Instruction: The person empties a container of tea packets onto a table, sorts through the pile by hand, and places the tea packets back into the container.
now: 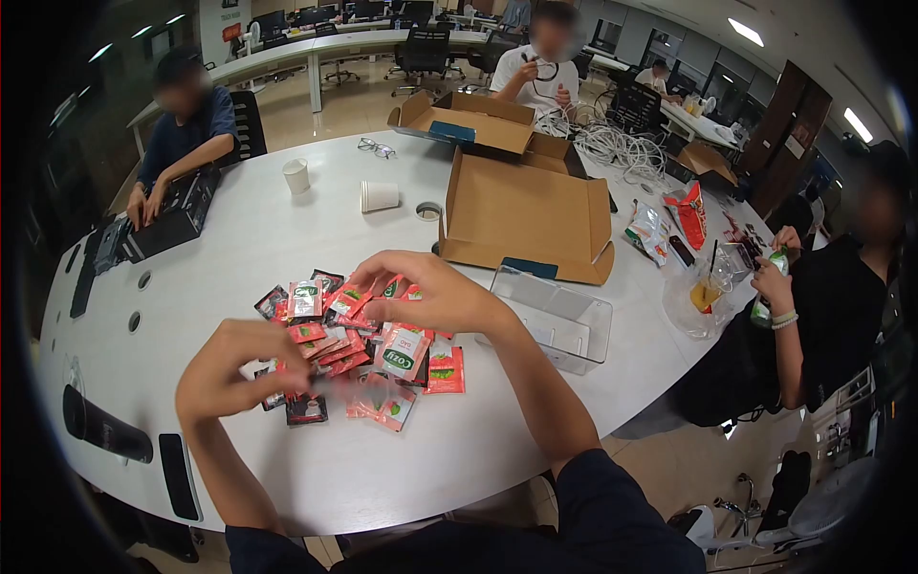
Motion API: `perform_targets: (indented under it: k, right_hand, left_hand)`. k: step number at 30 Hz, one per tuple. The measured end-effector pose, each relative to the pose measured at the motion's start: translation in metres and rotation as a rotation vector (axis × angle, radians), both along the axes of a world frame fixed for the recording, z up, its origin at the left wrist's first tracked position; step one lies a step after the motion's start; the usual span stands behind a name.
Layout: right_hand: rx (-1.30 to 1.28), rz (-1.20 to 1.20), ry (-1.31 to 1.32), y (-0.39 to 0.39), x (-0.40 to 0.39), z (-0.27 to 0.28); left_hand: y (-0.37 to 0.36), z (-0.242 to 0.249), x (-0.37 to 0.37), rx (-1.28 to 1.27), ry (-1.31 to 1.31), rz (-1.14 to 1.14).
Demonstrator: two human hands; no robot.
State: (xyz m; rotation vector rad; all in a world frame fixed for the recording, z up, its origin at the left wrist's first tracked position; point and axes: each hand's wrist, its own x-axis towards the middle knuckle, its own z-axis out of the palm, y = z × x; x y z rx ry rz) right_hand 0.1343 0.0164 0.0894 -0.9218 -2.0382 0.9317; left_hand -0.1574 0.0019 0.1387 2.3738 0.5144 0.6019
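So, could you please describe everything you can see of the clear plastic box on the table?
The clear plastic box is a see-through rectangular container, seemingly hard plastic, with no lid on it. It stands upright with its mouth up on the white table, near the edge. It looks empty. It sits just in front of the open cardboard box and right of the pile of red sachets. The right forearm passes close by; whether they touch cannot be told.

"COZY" on a red sachet point(402, 354)
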Motion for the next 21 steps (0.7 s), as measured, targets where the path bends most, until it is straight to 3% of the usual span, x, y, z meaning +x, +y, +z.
perform_targets:
  k: [1,3,4,8,12,14,15,17,19,21]
  right_hand:
    - [0.0,0.0,0.0,-0.001,0.001,0.002]
    - [-0.001,-0.017,0.005,-0.002,0.001,0.004]
    - [-0.001,-0.016,0.005,-0.002,0.001,0.003]
    - [0.07,-0.039,-0.055,0.0,-0.001,-0.002]
    - [0.079,-0.077,-0.113,-0.001,-0.002,-0.001]
    - [0.082,-0.079,-0.105,0.001,-0.002,-0.004]
    - [0.084,-0.077,-0.101,0.002,-0.002,-0.005]
    - [0.087,-0.074,-0.104,0.002,-0.004,-0.006]
    - [0.094,-0.068,-0.11,0.002,-0.005,-0.006]
    - [0.13,-0.076,-0.094,0.001,-0.007,-0.008]
  left_hand:
    - [0.002,-0.001,-0.005,0.0,0.0,0.0]
    - [0.006,-0.002,-0.015,-0.266,-0.168,-0.331]
    - [0.006,-0.003,-0.014,-0.266,-0.168,-0.329]
    - [0.01,-0.021,-0.004,0.421,0.137,0.61]
    - [0.009,-0.02,-0.007,0.398,0.096,0.609]
    - [-0.001,-0.007,-0.015,0.129,-0.026,0.257]
    - [-0.003,-0.002,-0.016,0.127,-0.025,0.257]
    - [-0.007,0.007,-0.014,-0.041,0.027,-0.092]
    - [-0.009,0.005,-0.008,-0.042,0.064,-0.053]
    - [-0.003,-0.012,-0.002,0.358,0.149,0.496]
